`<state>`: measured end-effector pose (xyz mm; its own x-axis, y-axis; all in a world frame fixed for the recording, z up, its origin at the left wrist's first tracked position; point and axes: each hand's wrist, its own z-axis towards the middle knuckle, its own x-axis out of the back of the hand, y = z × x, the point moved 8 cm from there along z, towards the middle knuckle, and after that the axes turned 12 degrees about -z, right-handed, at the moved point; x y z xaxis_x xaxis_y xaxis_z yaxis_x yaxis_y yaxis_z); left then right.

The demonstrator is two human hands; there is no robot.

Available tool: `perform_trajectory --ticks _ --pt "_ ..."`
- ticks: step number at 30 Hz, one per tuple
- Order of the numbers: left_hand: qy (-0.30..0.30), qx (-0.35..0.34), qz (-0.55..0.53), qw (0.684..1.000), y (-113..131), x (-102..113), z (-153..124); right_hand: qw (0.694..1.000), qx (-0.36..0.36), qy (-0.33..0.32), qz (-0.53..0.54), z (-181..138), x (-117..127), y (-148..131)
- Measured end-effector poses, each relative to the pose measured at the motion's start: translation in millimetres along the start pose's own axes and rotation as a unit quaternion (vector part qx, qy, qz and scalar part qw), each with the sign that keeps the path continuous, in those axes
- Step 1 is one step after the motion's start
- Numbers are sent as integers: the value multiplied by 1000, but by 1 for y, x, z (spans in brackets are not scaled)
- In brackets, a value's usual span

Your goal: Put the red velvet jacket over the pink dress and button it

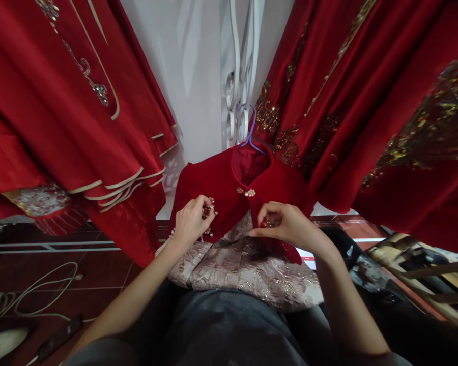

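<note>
Red velvet cape (213, 175), on a purple hanger (251, 129), directly in front of the seated person, with a pearl clasp (246, 192) joining its front at the neck. Left hand (193, 218): the fingertips are drawn together, pinching a beaded ornament (211, 207) on the cape's left-hand panel. Right hand (284, 221): the fingers curl at the opposite front edge, beside a small red-and-gold piece; whether they grip it or the cloth cannot be told. Below the cape, pale brocade (252, 264) with a metallic pattern spreads over the person's lap. Behind the hanger's hook stands white scrollwork (231, 91), near a pale wall (187, 66). To the left hang red garments (80, 117) with light piping; to the right, red garments (366, 117) with gold sequins. At lower left, a white cable (48, 287) lies coiled on the tiled floor (103, 269) near a dark power strip (59, 338).
</note>
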<state>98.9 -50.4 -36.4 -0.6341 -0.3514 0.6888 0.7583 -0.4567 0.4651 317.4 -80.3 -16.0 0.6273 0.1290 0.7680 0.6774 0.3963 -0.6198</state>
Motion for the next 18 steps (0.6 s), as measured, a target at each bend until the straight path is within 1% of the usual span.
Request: perform_trajectory --ticks 1,3,5,6,9,13,15,18 --pt "3 0 -17 1000 0 0 0 1000 -5 0 27 3 -4 0" --pt "0 11 -83 996 -4 -1 1 995 -2 -13 96 11 -18 -1" --pt "-10 40 -169 985 -11 -7 3 987 12 -20 158 21 -35 -4" --pt "-14 59 -209 976 -15 -10 4 984 17 -11 176 27 -42 -4" --pt "-17 107 -318 942 -27 -18 8 985 19 70 158 45 -58 -2" --pt "-10 150 -431 890 -36 -25 9 981 13 144 128 62 -72 1" --pt "-9 161 -447 880 -38 -26 8 979 7 169 115 65 -73 1" --pt "-10 157 -448 880 -37 -26 7 977 13 195 89 66 -72 -3"
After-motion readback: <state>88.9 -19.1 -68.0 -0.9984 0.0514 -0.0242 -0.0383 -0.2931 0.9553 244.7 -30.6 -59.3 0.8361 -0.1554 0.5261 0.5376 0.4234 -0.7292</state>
